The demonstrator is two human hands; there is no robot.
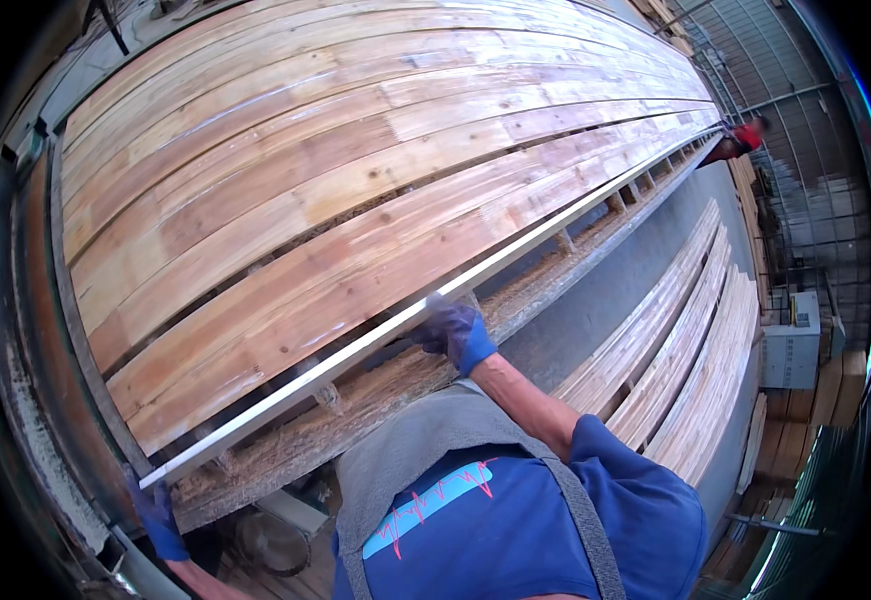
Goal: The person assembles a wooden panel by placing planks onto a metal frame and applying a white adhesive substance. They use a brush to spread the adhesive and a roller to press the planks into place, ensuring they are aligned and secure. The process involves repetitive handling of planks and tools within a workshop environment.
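Observation:
A long, narrow pale wooden strip [300, 388] runs on edge along the near side of a wide bed of planks [285, 265]. My right hand [458, 332], in a blue-purple glove, is closed around the strip partway along it, thumb side up. At the strip's near left end, my gloved left hand [162, 525] grips the tip beside the metal frame; part of its fingers is hidden. A narrow gap separates the strip from the nearest plank along much of its length.
A sawdust-covered ledge [305, 452] with short supports lies below the strip. Stacked long boards [700, 380] rest on the right. A rusty metal frame [45, 300] bounds the left. Another person in red [743, 138] stands at the strip's far end. A pale box [791, 345] sits beyond.

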